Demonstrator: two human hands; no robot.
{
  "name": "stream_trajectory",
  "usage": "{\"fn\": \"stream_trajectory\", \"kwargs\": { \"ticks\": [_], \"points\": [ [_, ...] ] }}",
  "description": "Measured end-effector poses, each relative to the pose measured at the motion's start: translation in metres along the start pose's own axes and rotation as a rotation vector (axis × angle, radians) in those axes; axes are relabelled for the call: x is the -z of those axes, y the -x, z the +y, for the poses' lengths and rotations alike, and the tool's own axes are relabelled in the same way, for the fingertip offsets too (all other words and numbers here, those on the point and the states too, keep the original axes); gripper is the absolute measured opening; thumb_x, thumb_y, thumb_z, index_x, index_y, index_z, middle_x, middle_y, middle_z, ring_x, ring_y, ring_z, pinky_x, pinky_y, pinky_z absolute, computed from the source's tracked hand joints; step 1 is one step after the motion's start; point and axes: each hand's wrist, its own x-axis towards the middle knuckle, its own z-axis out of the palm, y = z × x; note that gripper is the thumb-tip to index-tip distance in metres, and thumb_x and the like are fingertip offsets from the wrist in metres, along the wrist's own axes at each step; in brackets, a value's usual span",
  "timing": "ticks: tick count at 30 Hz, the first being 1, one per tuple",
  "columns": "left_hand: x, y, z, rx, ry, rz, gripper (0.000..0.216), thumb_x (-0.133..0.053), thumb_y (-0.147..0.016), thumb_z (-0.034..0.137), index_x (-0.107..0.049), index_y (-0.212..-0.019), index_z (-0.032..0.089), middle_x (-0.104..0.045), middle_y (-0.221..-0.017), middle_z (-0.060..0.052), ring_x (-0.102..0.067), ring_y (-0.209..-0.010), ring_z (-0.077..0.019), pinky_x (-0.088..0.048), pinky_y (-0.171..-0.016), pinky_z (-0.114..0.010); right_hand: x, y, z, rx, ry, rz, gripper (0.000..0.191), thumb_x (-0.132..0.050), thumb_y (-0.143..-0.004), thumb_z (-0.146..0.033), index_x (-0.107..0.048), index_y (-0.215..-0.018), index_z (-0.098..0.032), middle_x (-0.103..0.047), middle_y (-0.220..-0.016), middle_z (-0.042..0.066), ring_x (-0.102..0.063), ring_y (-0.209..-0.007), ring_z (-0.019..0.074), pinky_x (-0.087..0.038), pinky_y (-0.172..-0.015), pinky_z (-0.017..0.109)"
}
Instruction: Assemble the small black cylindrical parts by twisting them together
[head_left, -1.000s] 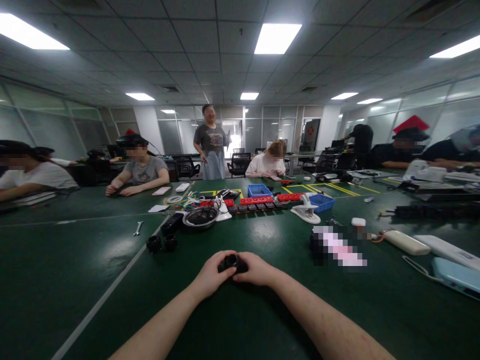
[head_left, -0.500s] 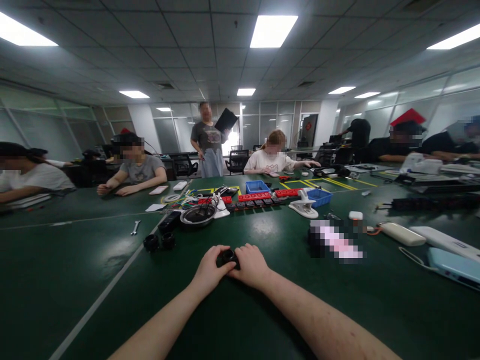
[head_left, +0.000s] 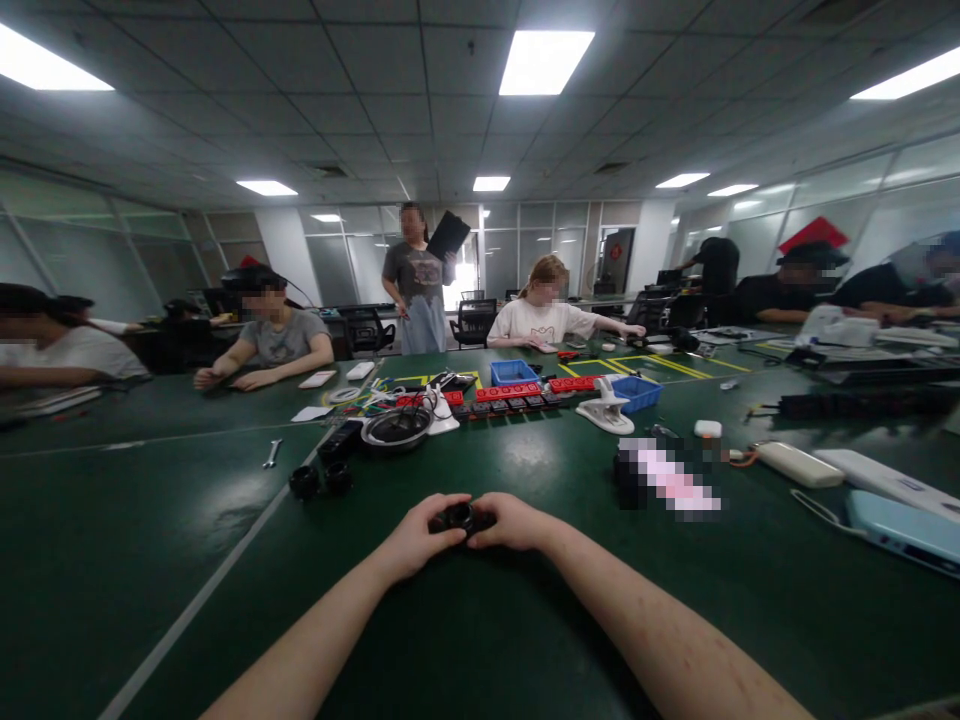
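Just above the green table (head_left: 465, 640), a small round black part with a hollow centre (head_left: 461, 517) sits between my two hands. My left hand (head_left: 420, 538) curls round its left side, thumb in front and fingers behind. From the right, my right hand (head_left: 514, 522) grips the same part with thumb and fingers. Its exact kind is hard to make out, and the fingers cover much of its sides. Two similar black round parts, one at the left (head_left: 304, 482) and one beside it (head_left: 337, 477), stand on the table to the left.
A wrench (head_left: 272, 454) lies at the left. Ahead are a round black-and-silver device (head_left: 397, 428), red strips (head_left: 508, 392), a blue bin (head_left: 514, 372) and a white clamp base (head_left: 604, 412). A light-blue case (head_left: 904, 525) lies at the right. Several people sit round the table.
My right hand has shifted slightly right and its fingers have moved on the black part, so more of it shows. The seated person across has reached an arm farther out.
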Motion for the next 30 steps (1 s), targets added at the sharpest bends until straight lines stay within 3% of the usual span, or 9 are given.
{"fn": "stream_trajectory", "kwargs": {
  "ticks": [4,7,10,15,19,22,26,30],
  "points": [
    [-0.004,0.000,0.008,0.054,-0.089,0.139,0.038,-0.065,-0.066,0.024,-0.058,-0.104,0.022,-0.058,-0.100,-0.004,-0.053,-0.097,-0.0223,-0.039,-0.086,-0.033,-0.012,-0.002,-0.003,-0.115,0.191,0.132,0.036,-0.069,-0.060,-0.040,-0.058,-0.085,-0.016,-0.060,-0.077,0.002,-0.055,-0.069,0.0164,-0.038,-0.057,0.024],
    [-0.009,0.000,0.010,0.107,-0.160,0.261,0.034,-0.067,-0.062,0.026,-0.059,-0.095,0.018,-0.059,-0.096,-0.005,-0.054,-0.092,-0.0239,-0.042,-0.082,-0.035,-0.023,-0.003,-0.010,-0.142,0.444,0.252,0.042,-0.060,-0.064,-0.053,-0.057,-0.084,-0.016,-0.061,-0.079,0.007,-0.056,-0.071,0.0209,-0.039,-0.060,0.028],
    [-0.010,-0.001,0.008,0.081,-0.165,0.258,0.033,-0.066,-0.064,0.027,-0.058,-0.095,0.018,-0.059,-0.095,-0.005,-0.055,-0.091,-0.0231,-0.043,-0.080,-0.034,-0.028,-0.003,-0.014,-0.126,0.581,0.290,0.046,-0.054,-0.067,-0.059,-0.057,-0.082,-0.015,-0.061,-0.080,0.010,-0.056,-0.075,0.0245,-0.039,-0.066,0.033],
    [-0.003,0.001,0.003,0.029,-0.090,0.152,0.037,-0.062,-0.069,0.026,-0.056,-0.105,0.021,-0.058,-0.101,-0.005,-0.053,-0.096,-0.0221,-0.044,-0.079,-0.032,-0.019,-0.001,-0.008,-0.012,0.470,0.233,0.051,-0.059,-0.062,-0.058,-0.057,-0.090,-0.015,-0.059,-0.087,0.009,-0.054,-0.079,0.0233,-0.040,-0.067,0.032],
    [0.001,0.002,0.006,0.018,-0.057,0.092,0.041,-0.061,-0.071,0.027,-0.054,-0.111,0.024,-0.057,-0.105,-0.005,-0.052,-0.098,-0.0215,-0.043,-0.080,-0.031,-0.007,-0.002,0.001,0.001,0.214,0.087,0.030,-0.065,-0.065,-0.038,-0.060,-0.085,-0.016,-0.059,-0.082,0.002,-0.054,-0.072,0.0157,-0.039,-0.061,0.024],
    [0.000,0.002,0.008,0.046,-0.070,0.095,0.040,-0.061,-0.070,0.028,-0.055,-0.110,0.024,-0.057,-0.105,-0.005,-0.053,-0.097,-0.0217,-0.043,-0.079,-0.031,-0.005,-0.004,0.006,-0.026,0.128,0.051,0.021,-0.065,-0.067,-0.028,-0.059,-0.083,-0.016,-0.060,-0.075,-0.001,-0.053,-0.065,0.0118,-0.037,-0.055,0.020],
    [-0.008,0.000,0.008,0.081,-0.115,0.212,0.037,-0.066,-0.063,0.026,-0.058,-0.099,0.020,-0.058,-0.101,-0.006,-0.054,-0.094,-0.0228,-0.042,-0.080,-0.033,-0.014,-0.006,0.006,-0.068,0.184,0.125,0.029,-0.066,-0.064,-0.038,-0.058,-0.080,-0.015,-0.060,-0.074,0.001,-0.053,-0.064,0.0136,-0.035,-0.053,0.021],
    [-0.016,-0.001,0.008,0.111,-0.202,0.326,0.033,-0.068,-0.060,0.031,-0.057,-0.088,0.018,-0.058,-0.092,-0.005,-0.055,-0.088,-0.0233,-0.043,-0.076,-0.034,-0.026,-0.005,-0.006,-0.127,0.467,0.268,0.031,-0.058,-0.067,-0.046,-0.059,-0.075,-0.016,-0.061,-0.076,0.006,-0.055,-0.069,0.0191,-0.036,-0.057,0.026]
  ]
}}
